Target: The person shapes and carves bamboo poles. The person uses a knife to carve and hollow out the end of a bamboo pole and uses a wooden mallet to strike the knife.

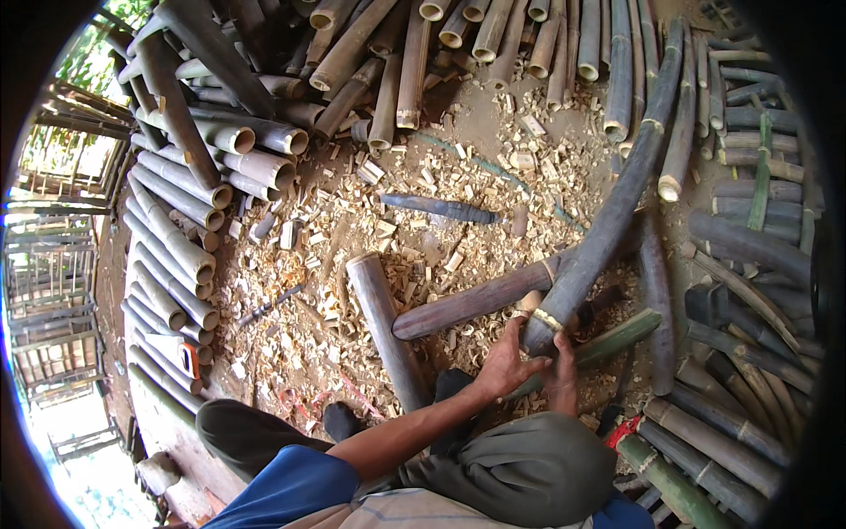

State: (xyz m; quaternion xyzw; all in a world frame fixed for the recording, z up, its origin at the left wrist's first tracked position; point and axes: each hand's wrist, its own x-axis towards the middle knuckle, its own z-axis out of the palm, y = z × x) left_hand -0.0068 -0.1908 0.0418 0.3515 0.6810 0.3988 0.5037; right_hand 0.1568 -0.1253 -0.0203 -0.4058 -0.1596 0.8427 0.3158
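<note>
Tight spot around the hands

Open chip-strewn ground (352,229) sits ahead-left; bamboo stacks (176,256) wall the left, poles (749,238) crowd the right, and crossed culms (467,302) block straight ahead of both hands (529,366).

Dirt floor (480,106) strewn with wood chips (352,229), bamboo poles (176,238) lying around.

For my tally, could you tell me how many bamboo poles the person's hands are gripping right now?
1: a long dark bamboo pole, with the left hand and right hand both at its near end. More poles lie beneath it; some may be hidden.
</note>
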